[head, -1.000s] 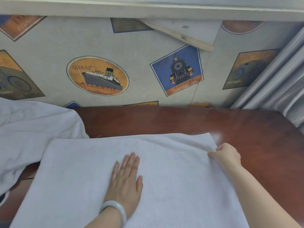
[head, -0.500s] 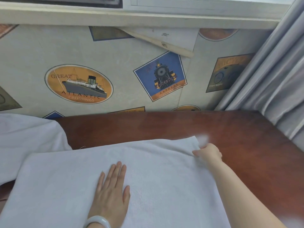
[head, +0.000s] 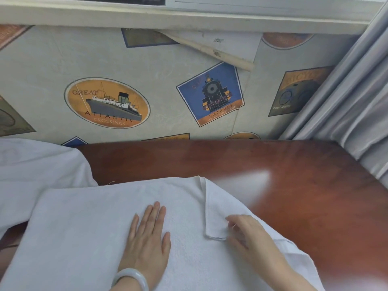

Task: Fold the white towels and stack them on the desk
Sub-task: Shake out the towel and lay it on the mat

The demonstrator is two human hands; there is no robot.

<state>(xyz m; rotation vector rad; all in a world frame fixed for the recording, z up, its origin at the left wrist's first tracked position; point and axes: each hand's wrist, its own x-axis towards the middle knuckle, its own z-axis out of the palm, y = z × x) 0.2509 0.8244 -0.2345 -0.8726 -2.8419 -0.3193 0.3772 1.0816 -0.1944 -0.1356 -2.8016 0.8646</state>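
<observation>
Reddish wood desk (head: 304,196) below poster wallpaper (head: 52,59) bears a white towel (head: 84,227): left hand (head: 147,238) flat, right hand (head: 245,234) pinching its corner.

Terry-cloth towel (head: 88,223), glossy wooden desk (head: 304,185)

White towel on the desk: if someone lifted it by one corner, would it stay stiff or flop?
Probably floppy: the white terry towel lies with its right corner doubled over where the right hand pinches it. It may slide on the glossy red-brown wooden desk, perhaps why the left hand presses it flat.
</observation>
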